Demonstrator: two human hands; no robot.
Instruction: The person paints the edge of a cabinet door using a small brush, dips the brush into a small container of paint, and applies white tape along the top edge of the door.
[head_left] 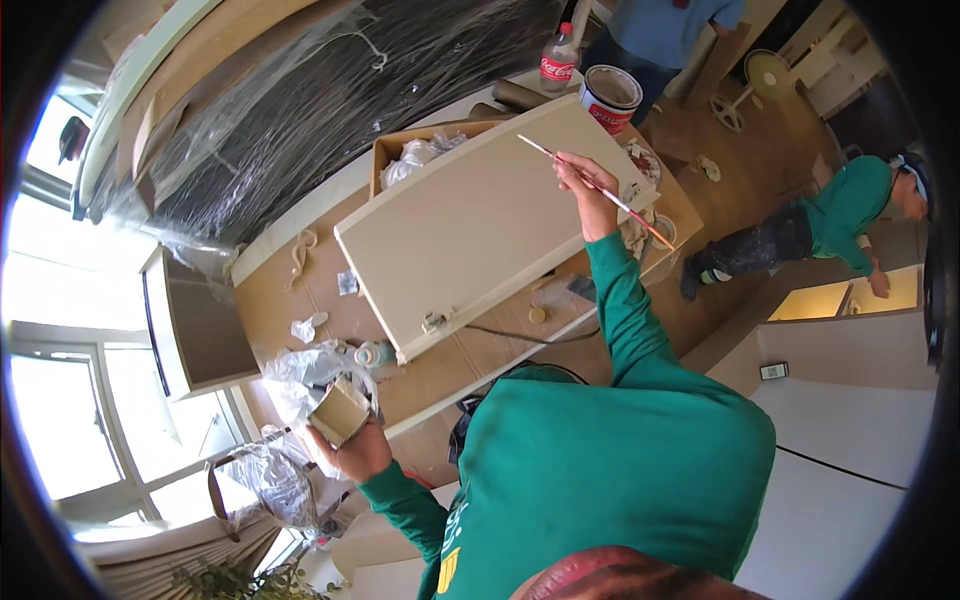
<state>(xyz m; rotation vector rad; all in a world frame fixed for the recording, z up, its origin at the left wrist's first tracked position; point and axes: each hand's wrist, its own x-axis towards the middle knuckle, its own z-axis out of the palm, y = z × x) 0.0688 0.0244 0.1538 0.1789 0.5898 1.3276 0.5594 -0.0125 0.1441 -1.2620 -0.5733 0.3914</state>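
Observation:
My right hand (588, 190) is closed round a long, thin paintbrush (628, 212), held over the right part of a large cream panel (470, 230). The brush's pale tip points to the far left; its orange-brown end is toward the near right. In my left hand (360, 452) is a small square-looking tub (342, 410), beige inside, held at the near left of the table. The fingers wrap its side, and it is apart from the panel. The panel lies tilted across a cardboard-covered table (430, 375). Near its front corner is a small metal fitting (433, 321).
A paint can (612, 90) and a cola bottle (558, 58) stand beyond the panel. Behind it sits a cardboard box (385, 160) with plastic inside. A bottle (374, 354) lies near my left hand. One person in green (845, 215) bends at right; another in blue (665, 35) stands behind.

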